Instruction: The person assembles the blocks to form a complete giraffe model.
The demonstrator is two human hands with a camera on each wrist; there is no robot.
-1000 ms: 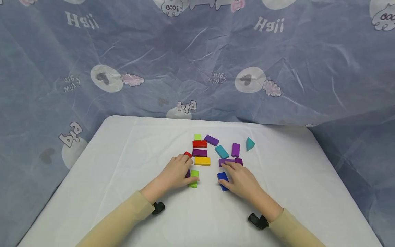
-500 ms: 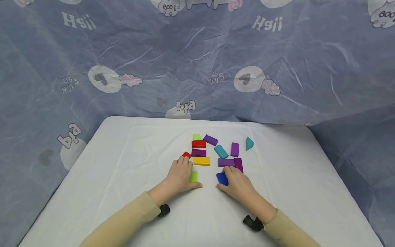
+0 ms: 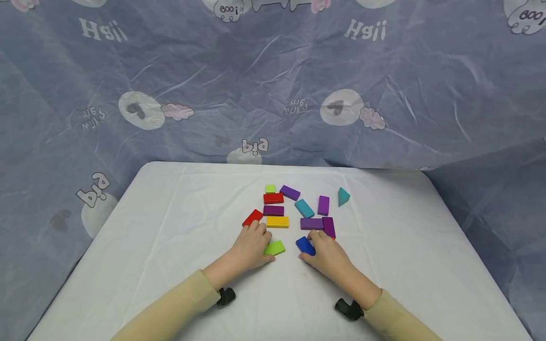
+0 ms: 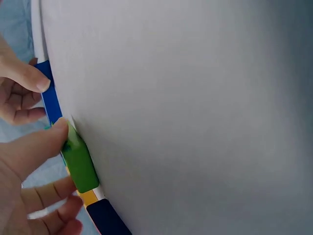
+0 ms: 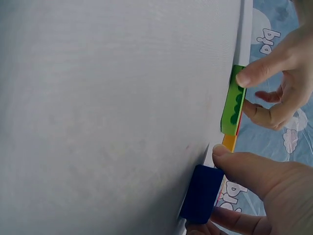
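My left hand (image 3: 250,247) pinches a light green block (image 3: 276,247) between thumb and fingers; the left wrist view shows this green block (image 4: 80,159) from its end. My right hand (image 3: 330,251) grips a blue block (image 3: 304,246), and in the right wrist view the thumb lies against one edge of the blue block (image 5: 201,193). Just beyond my left fingers lies a red block (image 3: 252,217). A dark block (image 4: 107,217) sits by my left hand in the left wrist view. Near my right fingertips are a dark purple block (image 3: 329,227) and a sliver of red.
Farther back on the white table (image 3: 192,203) lie a yellow block (image 3: 277,222), purple blocks (image 3: 311,224), another red block (image 3: 273,198), a teal block (image 3: 304,208), a small green block (image 3: 270,189) and a teal triangular block (image 3: 343,197). A patterned cloth (image 3: 273,85) hangs behind.
The green block has turned to a slant and shifted right in my left hand. My right hand has closed on the blue block and drawn back, uncovering purple blocks. More of the near red block shows.
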